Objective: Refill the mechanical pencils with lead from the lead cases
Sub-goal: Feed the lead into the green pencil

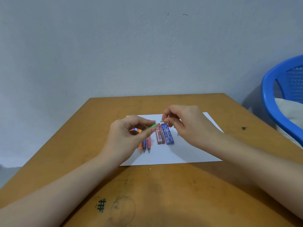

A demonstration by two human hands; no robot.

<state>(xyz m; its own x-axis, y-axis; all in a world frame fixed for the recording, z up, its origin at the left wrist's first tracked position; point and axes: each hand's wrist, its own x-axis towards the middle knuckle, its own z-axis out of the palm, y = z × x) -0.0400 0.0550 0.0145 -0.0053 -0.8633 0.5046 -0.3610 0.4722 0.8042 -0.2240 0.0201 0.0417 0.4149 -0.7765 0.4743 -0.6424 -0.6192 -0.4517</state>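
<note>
Green pencil: translucent plastic barrel, pinched by the left hand between thumb and forefinger.
Right hand: fingertips pinch a tiny grey cap (too small to tell more), at 3 o'clock of the pencil's end.
Lead cases: flat red case and blue case, touching, on smooth white paper, 6 o'clock of the cap.
Other pencils: slim, 9 o'clock of the red case.
Table: worn, smudged wood.

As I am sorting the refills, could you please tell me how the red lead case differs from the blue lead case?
The red lead case looks narrower; the blue lead case looks wider and bears a large 0.5. Red lies left, blue right. Both lie flat, side by side, on the paper.
</note>
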